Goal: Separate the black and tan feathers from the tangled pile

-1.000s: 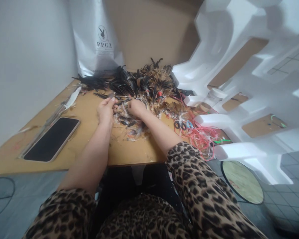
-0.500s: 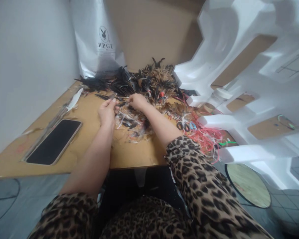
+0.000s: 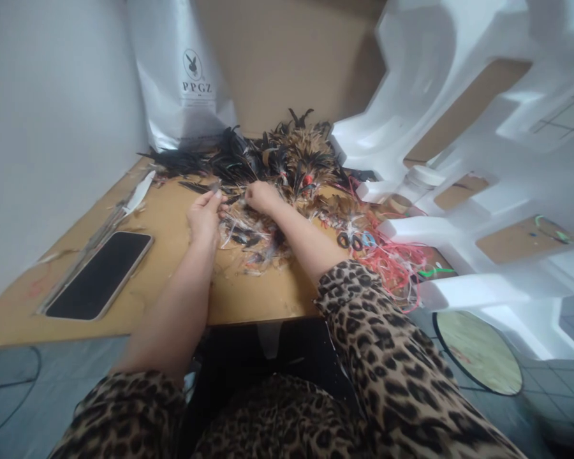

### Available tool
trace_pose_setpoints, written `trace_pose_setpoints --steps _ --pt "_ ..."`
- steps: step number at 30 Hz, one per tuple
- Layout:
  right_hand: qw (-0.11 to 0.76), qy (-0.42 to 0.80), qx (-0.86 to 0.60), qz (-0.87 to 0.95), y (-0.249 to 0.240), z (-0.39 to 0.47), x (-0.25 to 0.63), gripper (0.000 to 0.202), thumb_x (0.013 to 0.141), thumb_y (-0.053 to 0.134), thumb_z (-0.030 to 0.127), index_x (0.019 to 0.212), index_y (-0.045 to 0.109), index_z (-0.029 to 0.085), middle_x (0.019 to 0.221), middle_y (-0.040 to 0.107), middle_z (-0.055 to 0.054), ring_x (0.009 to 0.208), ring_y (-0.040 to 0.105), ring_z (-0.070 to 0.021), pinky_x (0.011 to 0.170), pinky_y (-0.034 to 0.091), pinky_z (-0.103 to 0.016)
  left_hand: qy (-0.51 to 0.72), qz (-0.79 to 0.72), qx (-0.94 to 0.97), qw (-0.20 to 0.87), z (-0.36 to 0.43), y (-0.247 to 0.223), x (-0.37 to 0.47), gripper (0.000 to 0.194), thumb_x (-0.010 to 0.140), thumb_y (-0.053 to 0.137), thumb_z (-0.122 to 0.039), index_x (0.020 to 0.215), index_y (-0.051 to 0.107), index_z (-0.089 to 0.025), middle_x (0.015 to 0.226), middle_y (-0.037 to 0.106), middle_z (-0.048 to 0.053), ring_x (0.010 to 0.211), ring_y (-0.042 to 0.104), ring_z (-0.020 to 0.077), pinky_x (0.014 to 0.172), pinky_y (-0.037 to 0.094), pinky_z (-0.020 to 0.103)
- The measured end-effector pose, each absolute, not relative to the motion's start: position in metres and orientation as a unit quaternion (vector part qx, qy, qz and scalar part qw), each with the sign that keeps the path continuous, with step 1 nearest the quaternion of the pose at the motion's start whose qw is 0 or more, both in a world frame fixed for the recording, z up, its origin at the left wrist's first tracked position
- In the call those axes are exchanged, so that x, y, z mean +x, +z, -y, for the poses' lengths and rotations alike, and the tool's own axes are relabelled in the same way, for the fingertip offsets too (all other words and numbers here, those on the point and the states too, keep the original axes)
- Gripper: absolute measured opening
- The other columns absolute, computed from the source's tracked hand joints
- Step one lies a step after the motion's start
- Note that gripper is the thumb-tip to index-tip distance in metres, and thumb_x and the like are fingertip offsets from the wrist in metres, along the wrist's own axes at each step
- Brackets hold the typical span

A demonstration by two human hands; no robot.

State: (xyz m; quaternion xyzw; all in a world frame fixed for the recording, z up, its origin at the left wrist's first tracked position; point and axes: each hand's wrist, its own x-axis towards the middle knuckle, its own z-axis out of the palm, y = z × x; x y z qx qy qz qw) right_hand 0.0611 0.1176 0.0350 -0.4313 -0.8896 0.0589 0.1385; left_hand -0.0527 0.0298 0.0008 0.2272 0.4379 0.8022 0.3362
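Observation:
Near the middle of the table (image 3: 249, 303), my left hand (image 3: 205, 213) has thumb and fingers pinched on a small dark feather (image 3: 215, 187). Just to its right, my right hand (image 3: 262, 196) is closed with fingertips pressed together; what it holds, if anything, is too small to make out. Behind both hands lies a large heap of black feathers (image 3: 234, 159), with a bundle of brown feathers (image 3: 310, 148) at its right. Loose feather scraps (image 3: 249, 236) lie between and below my hands.
A phone (image 3: 100, 274) and a white feather (image 3: 139, 192) lie at the left. Pink strings (image 3: 397, 261) and black rings (image 3: 343, 240) are at the right, beside white foam packing (image 3: 425, 229). A silver bag (image 3: 182, 76) stands behind. A round mirror-like disc (image 3: 478, 350) is low right.
The view has shifted slightly, so the table items sit a little further left. My hands keep nearly the same place and pose.

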Motion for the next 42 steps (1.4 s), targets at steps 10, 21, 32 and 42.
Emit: trace_pose_setpoints --steps 10,21,32,42 --pt "0.313 0.332 -0.401 0.794 0.034 -0.119 0.104 0.011 0.066 0.058 0.019 0.063 0.062 0.010 0.053 0.054 0.002 0.050 0.044 -0.0055 0.052 0.034 -0.018 0.784 -0.434 0.206 0.393 -0.024 0.010 -0.041 0.012 0.067 0.068 -0.014 0.073 0.058 -0.014 0.060 0.064 0.000 0.048 0.057 0.0053 0.043 0.039 0.012" --pt "0.351 0.656 -0.323 0.585 0.029 -0.072 0.116 0.013 0.068 0.065 0.021 0.074 0.057 0.013 0.058 0.062 0.001 0.050 0.056 -0.0074 0.043 0.036 -0.014 0.709 -0.413 0.294 0.490 -0.019 0.006 -0.038 0.018 0.063 0.074 -0.020 0.077 0.065 -0.012 0.081 0.070 0.006 0.055 0.061 0.0064 0.043 0.042 0.012" --pt "0.300 0.705 -0.261 0.587 0.012 -0.069 0.118 0.022 0.066 0.071 0.027 0.076 0.056 0.014 0.053 0.062 0.000 0.041 0.048 -0.0055 0.040 0.033 -0.014 0.663 -0.416 0.338 0.523 -0.012 0.010 -0.027 0.017 0.055 0.078 -0.013 0.066 0.066 -0.010 0.070 0.067 0.006 0.051 0.055 0.0052 0.045 0.043 0.013" --pt "0.333 0.745 -0.230 0.531 0.014 -0.063 0.114 0.016 0.064 0.066 0.014 0.072 0.053 0.014 0.053 0.053 0.006 0.043 0.041 -0.0033 0.044 0.032 -0.015 0.666 -0.422 0.344 0.511 -0.012 0.011 -0.024 0.016 0.057 0.076 -0.017 0.068 0.067 -0.011 0.066 0.066 0.005 0.051 0.057 0.0056 0.047 0.044 0.013"
